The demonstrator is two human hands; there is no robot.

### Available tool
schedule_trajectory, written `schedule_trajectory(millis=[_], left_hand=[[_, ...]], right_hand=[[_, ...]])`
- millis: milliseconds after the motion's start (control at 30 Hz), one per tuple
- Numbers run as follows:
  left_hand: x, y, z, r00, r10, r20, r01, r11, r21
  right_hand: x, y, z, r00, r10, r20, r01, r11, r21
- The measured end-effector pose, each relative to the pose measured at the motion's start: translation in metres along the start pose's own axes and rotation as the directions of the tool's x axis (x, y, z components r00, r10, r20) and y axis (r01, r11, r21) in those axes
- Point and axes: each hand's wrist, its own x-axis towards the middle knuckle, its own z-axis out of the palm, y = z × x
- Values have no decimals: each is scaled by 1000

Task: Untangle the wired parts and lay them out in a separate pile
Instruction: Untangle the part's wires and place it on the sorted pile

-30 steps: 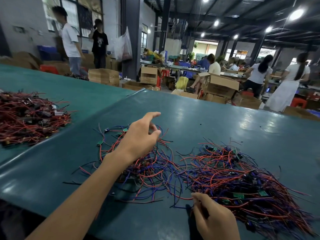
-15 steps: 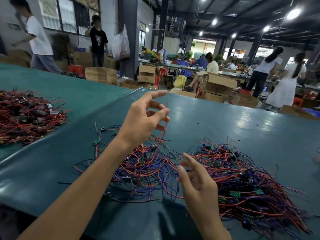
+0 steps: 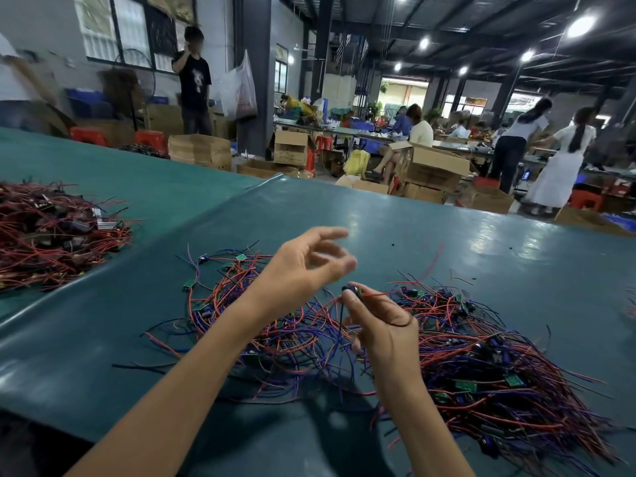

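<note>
Looking like a factory assembly floor: workers [image 3: 420, 132] sitting and standing at long benches [image 3: 344, 130], cardboard boxes [image 3: 199, 151] piling up on the floor, wire heaps [image 3: 51, 235] lying on green tables [image 3: 447, 242], lights [image 3: 581, 25] hanging under a bare steel roof [image 3: 481, 15].

Table [image 3: 447, 242]: glossy teal sheet cover, raised fold running from 8 to 12 o'clock.
9 o'clock: red-wire pile [image 3: 51, 235], dense, left of fold.
6 o'clock: loose pile [image 3: 261, 318], red and blue wires, small green boards, spread thin.
4 o'clock: tangled pile [image 3: 499, 366], thicker, same colours, just beside loose pile.
</note>
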Motion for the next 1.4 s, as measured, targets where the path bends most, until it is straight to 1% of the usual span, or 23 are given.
schedule_trajectory(millis=[67,100,167,233,333,400,467,500,567,633,700,767,833,867,933,1000,1067,1133,1233,1333,1400], left_hand=[[-7,-12,0,989,-76,127,52,982,182],[-10,-17,3,983,-95,159,58,973,224],[-15,-25,8,987,-98,127,68,973,219],[-17,-29,11,993,-95,71,78,974,213],[-18,-30,13,992,-122,40,112,975,194],[-18,-29,14,988,-154,10,151,980,128],[-19,-27,14,967,-249,46,251,968,-31],[-20,-27,13,946,-310,96,319,942,-102],[-22,-28,10,886,-420,196,449,881,-146],[-24,-29,7,831,-516,207,550,816,-177],[-26,-30,6,793,-586,168,609,746,-271],[-25,-29,2,780,-610,139,611,698,-373],[-23,-28,-1,786,-604,134,587,660,-469],[-22,-26,-1,792,-596,129,567,642,-517],[-19,-23,1,803,-586,105,521,607,-600],[-18,-20,6,807,-585,88,485,570,-664],[-18,-20,13,812,-577,83,483,586,-650],[-20,-22,21,820,-563,105,516,649,-559],[-27,-28,30,824,-539,175,558,719,-415],[-32,-33,36,850,-499,169,526,815,-242],[-34,-35,39,861,-482,160,508,830,-230]], right_hand=[[2,-1,-5,997,71,26,-73,993,91],[2,-1,-7,995,85,44,-89,991,96],[3,0,-10,992,112,61,-117,990,80],[3,1,-11,985,153,82,-161,981,109],[4,2,-14,972,165,170,-186,976,113],[5,2,-16,963,184,199,-210,971,115],[8,1,-18,954,234,189,-262,955,139],[9,1,-18,946,268,182,-297,943,152],[11,2,-20,923,352,158,-378,907,187],[12,1,-23,906,410,100,-421,856,299],[12,-1,-26,904,428,22,-402,829,388],[9,-5,-27,897,442,-25,-406,844,349],[2,-8,-27,906,423,-32,-407,887,217],[-1,-9,-26,921,387,-40,-377,914,148],[-7,-10,-23,962,268,-53,-268,963,-5],[-12,-9,-17,982,187,-29,-189,978,-90],[-13,-8,-11,989,146,-4,-146,983,-113],[-12,-9,-7,988,154,-9,-154,984,-95],[-7,-9,-7,982,185,-49,-187,981,-46],[-4,-8,-15,976,216,-31,-217,976,-23],[-3,-9,-20,973,231,-10,-231,972,-33]])
